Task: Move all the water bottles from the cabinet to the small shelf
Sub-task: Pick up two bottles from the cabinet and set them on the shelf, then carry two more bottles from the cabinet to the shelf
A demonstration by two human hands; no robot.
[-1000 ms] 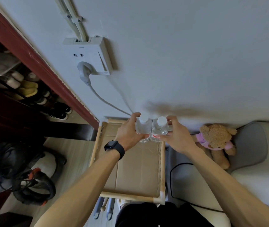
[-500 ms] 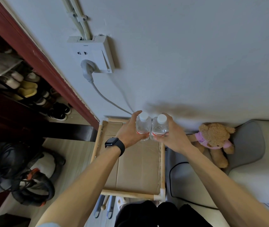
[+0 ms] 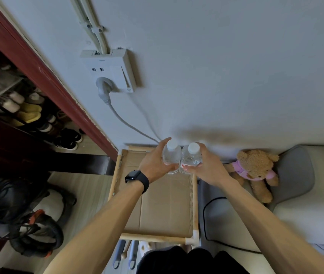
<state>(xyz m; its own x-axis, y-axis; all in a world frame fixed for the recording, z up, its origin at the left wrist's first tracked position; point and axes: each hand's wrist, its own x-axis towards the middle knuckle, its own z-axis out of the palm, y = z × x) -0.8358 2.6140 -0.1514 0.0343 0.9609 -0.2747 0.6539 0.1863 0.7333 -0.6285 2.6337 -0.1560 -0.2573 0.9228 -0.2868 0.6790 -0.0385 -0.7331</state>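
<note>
A pale grey-white plaster wall (image 3: 226, 66) fills the upper and middle frame, evenly lit. Upper left of centre sits a white square plastic socket box (image 3: 115, 68), white conduit pipes (image 3: 93, 22) rising from it and a grey plug (image 3: 103, 89) seated in it. A dark red wooden door frame (image 3: 38, 76) slants down the left side; beyond it, assorted shoes (image 3: 28, 113) stand in dim rows. Light wood-look flooring (image 3: 82, 190) shows at lower left. At right, a brown plush teddy bear in a pink top (image 3: 256, 169) lies against a grey cushion (image 3: 295, 175).
</note>
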